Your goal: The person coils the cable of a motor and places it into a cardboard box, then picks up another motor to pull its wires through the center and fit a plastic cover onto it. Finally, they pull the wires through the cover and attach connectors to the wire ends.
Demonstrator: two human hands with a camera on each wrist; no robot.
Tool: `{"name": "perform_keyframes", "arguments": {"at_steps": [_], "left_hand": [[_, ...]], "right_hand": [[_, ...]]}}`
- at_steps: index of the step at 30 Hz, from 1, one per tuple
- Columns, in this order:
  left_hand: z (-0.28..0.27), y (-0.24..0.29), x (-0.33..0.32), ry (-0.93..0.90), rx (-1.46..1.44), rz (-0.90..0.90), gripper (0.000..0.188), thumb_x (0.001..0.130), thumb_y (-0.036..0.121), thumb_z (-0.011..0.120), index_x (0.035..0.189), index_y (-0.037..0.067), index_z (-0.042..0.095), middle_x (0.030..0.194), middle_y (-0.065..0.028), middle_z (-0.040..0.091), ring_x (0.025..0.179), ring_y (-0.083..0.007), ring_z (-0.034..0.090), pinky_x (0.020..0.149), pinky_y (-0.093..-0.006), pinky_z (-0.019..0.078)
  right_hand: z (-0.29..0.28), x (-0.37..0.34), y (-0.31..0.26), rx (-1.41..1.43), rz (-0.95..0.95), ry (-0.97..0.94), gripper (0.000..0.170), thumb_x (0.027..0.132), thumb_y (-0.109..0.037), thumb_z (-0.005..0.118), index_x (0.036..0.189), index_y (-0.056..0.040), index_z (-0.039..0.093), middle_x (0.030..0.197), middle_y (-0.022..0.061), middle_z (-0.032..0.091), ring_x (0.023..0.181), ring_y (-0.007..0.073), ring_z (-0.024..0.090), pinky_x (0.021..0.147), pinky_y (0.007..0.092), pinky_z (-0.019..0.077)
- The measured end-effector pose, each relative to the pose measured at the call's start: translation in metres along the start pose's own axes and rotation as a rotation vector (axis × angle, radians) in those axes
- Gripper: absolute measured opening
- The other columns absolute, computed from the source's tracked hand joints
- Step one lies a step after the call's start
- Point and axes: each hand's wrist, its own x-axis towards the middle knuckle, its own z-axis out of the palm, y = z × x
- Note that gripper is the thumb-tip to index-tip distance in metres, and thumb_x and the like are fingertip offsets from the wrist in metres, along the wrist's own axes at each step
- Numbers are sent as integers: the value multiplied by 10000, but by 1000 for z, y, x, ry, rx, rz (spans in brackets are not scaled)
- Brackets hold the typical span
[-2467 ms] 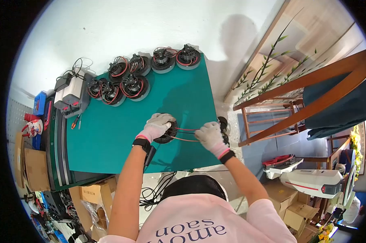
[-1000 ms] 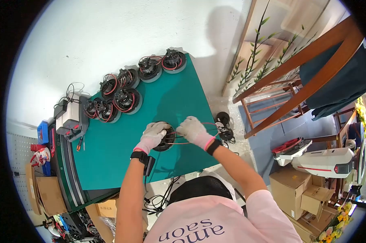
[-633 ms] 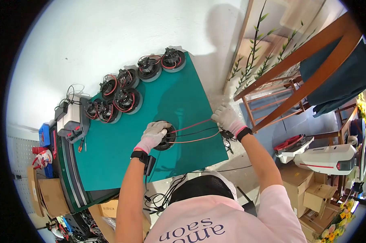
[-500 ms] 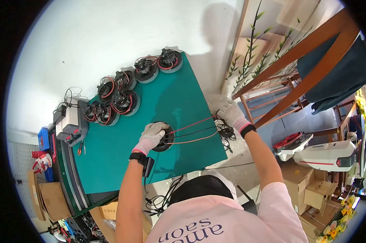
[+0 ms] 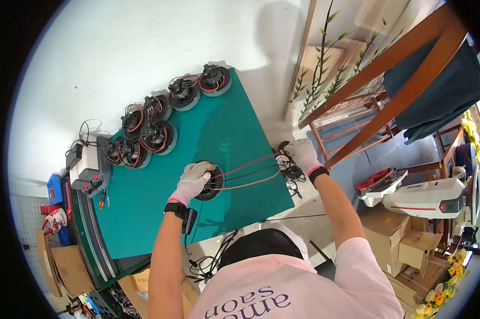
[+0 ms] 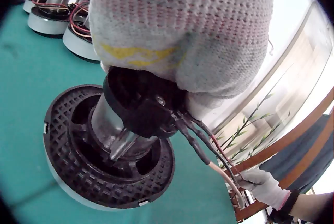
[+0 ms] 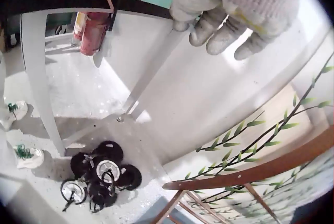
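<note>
A motor unit (image 6: pixel 120 146) with a wide round black base, metal body and black cap stands on the green tabletop (image 5: pixel 240 127). My gloved left hand (image 5: pixel 193 182) grips its cap from above; the palm side is hidden in the left wrist view. Red, black and pale orange wires (image 5: pixel 250 185) run from the cap to the right. Past the table's right edge, my gloved right hand (image 5: pixel 302 155) pinches the wires near their far end, thumb against curled fingers. The red wire is drawn nearly straight, while the pale one sags in a curve.
Several similar motor units (image 5: pixel 157 137) stand along the table's back edge. A grey device (image 5: pixel 88 165) and a screwdriver (image 5: pixel 102 200) lie at the left. Black round parts (image 7: pixel 104 172) sit on the floor below; a wooden chair (image 5: pixel 351 127) stands right.
My right hand has come in close to the motor unit, then swept right past the table edge, stretching the wires out. My left hand keeps its grip on the cap. The head view has shifted.
</note>
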Motion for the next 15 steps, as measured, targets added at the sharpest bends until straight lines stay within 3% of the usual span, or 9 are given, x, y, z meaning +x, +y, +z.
{"name": "perform_keyframes", "arguments": {"at_steps": [1, 2, 5, 6, 8, 10, 12, 13, 15], "left_hand": [[0, -1, 1, -16, -2, 10, 317, 826, 156, 450, 1113, 135, 582, 1232, -24, 517, 1172, -283, 386, 1029, -368, 297], [-1, -1, 1, -33, -3, 20, 325, 821, 156, 455, 1121, 115, 572, 1237, -47, 514, 1167, -301, 381, 1031, -376, 283], [-2, 0, 0, -37, 4, 29, 326, 821, 155, 451, 1122, 109, 568, 1240, -47, 511, 1173, -298, 373, 1033, -374, 280], [-1, -1, 0, -42, 8, 33, 326, 821, 155, 451, 1122, 109, 568, 1240, -47, 511, 1173, -298, 373, 1033, -374, 280], [1, -3, 1, -10, -4, 25, 320, 823, 171, 433, 1101, 135, 587, 1232, -26, 512, 1184, -275, 387, 1031, -362, 305], [1, -2, 1, -21, -2, 20, 324, 821, 175, 431, 1104, 134, 585, 1233, -28, 511, 1185, -279, 385, 1033, -363, 301], [0, -1, 2, -31, 1, 14, 328, 820, 179, 429, 1106, 132, 583, 1233, -31, 510, 1187, -283, 383, 1035, -364, 297], [-1, -1, 2, -43, 2, 7, 331, 820, 178, 429, 1110, 133, 581, 1237, -34, 508, 1188, -287, 381, 1037, -365, 294], [0, -2, 3, -56, 11, 2, 333, 819, 177, 430, 1114, 134, 579, 1240, -37, 506, 1189, -291, 379, 1038, -366, 290]], "right_hand": [[1, -3, -2, 119, 57, -83, 150, 756, -163, 588, 885, -171, 664, 884, 50, 629, 873, 261, 595, 738, 369, 464], [6, -8, -5, 118, 59, -80, 150, 756, -163, 588, 885, -171, 664, 884, 50, 629, 873, 261, 595, 738, 369, 464], [8, -28, -15, 600, 388, 14, 247, 742, -202, 580, 949, -78, 634, 1006, 125, 623, 958, 288, 579, 791, 371, 453], [18, -35, -13, 601, 395, 16, 247, 742, -202, 580, 949, -78, 634, 1006, 125, 623, 958, 288, 579, 791, 371, 453], [30, -45, -8, 853, 770, -132, 255, 771, -199, 564, 958, -39, 627, 969, 161, 629, 973, 312, 575, 826, 368, 439], [31, -55, -9, 924, 815, -127, 282, 813, -230, 546, 969, -10, 628, 910, 162, 649, 925, 294, 600, 830, 354, 439], [18, -68, -25, 1191, 779, -492, 365, 865, -299, 498, 1033, 4, 613, 975, 160, 644, 957, 251, 585, 868, 332, 417], [12, -66, -34, 1287, 688, -511, 471, 901, -381, 445, 1130, 13, 563, 1097, 149, 605, 1043, 206, 533, 922, 303, 371], [-5, -59, -47, 1386, 672, -468, 495, 905, -399, 434, 1170, 7, 535, 1152, 144, 575, 1084, 198, 504, 944, 294, 349]]}}
